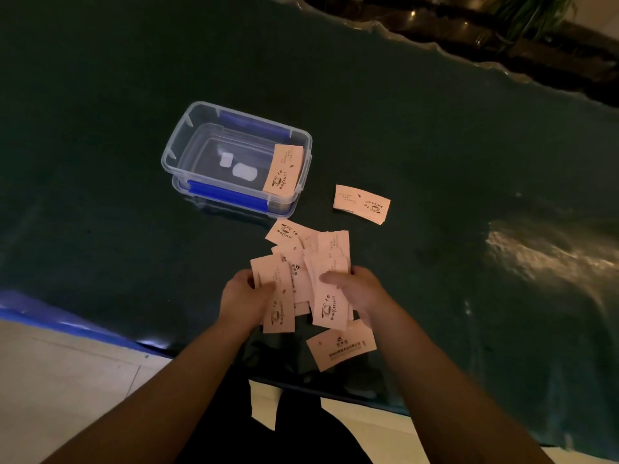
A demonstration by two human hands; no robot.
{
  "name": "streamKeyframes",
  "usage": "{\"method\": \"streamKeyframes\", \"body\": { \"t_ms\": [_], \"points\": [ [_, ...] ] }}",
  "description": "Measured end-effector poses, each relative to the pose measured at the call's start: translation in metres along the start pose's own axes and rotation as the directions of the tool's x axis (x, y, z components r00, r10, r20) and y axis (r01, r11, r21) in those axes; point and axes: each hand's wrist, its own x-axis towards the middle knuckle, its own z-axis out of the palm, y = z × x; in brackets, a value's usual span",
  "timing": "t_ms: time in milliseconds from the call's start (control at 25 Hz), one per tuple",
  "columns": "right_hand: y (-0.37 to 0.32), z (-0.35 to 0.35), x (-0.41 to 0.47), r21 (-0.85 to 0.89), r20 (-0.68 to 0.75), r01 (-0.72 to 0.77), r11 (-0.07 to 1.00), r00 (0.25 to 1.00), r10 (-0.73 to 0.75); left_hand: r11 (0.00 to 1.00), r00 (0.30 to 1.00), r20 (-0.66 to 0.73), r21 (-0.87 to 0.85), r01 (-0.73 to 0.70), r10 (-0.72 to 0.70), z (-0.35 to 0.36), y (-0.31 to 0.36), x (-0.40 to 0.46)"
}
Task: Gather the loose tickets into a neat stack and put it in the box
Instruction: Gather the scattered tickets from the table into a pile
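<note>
A loose pile of pale pink coffee tickets (311, 249) lies on the dark green table. My left hand (243, 298) grips a few tickets (278, 296) at the pile's left side. My right hand (358, 289) grips other tickets (330, 306) at its right, thumb on top. One ticket (341, 349) lies alone near the table's front edge. A small neat stack (361, 204) sits apart, right of the box. The clear plastic box (187, 128) with blue latches stands open, with a stack of tickets (284, 170) leaning at its right end.
Two small white pieces (237, 167) lie on the box's floor. The green table (469, 162) has a wavy far edge and a glossy patch at the right. Pale floor tiles (67, 380) show below the front edge. A plant (529, 15) stands beyond the far edge.
</note>
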Motion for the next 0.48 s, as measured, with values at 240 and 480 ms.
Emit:
{"method": "streamKeyframes", "body": {
  "t_ms": [240, 480],
  "points": [
    [0.003, 0.001, -0.001, 0.104, 0.018, 0.013, 0.995, 1.000, -0.015, 0.970, 0.986, 0.136, -0.210, 0.124, -0.097, -0.008, -0.001, 0.003],
    [0.004, 0.007, -0.008, 0.230, 0.074, -0.002, 0.973, 0.997, -0.015, 0.988, 0.993, 0.116, -0.147, 0.048, -0.031, 0.003, 0.010, 0.007]
  ]
}}
